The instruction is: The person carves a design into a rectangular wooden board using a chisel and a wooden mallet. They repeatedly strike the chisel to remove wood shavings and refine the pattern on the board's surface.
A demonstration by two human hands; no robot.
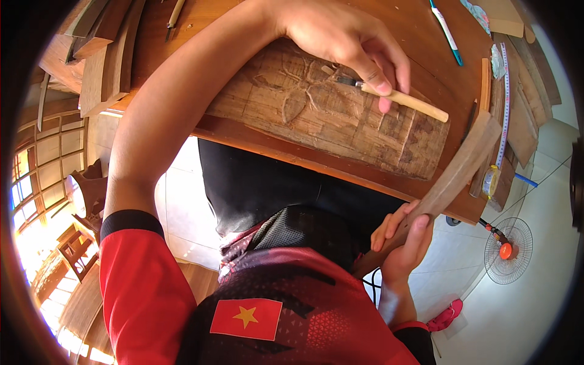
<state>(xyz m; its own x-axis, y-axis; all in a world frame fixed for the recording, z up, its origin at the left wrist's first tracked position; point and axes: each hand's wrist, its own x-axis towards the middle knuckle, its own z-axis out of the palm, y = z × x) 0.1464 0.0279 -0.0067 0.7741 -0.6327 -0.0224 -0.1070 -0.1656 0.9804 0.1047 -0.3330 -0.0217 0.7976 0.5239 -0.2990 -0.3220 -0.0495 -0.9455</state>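
My left hand (350,45) reaches over the workbench and pinches a chisel (423,106) near the front of its pale wooden handle. The dark metal blade points left, low over a brown wooden board (267,115) with raised flower and leaf carving. Whether the edge touches the wood, I cannot tell. My right hand (404,237) is wrapped round a long, slightly curved piece of wood (462,159), held slanted in front of the bench's near right edge. Its upper end rises over the bench's right side, and its lower end lies against my shirt.
Planks (115,64) are stacked at the far left of the workbench (261,147). A white and teal pen (447,30) lies at the back. Along the right run a tape measure (502,115) and more wood strips (524,91). A fan (507,250) stands beyond the right edge.
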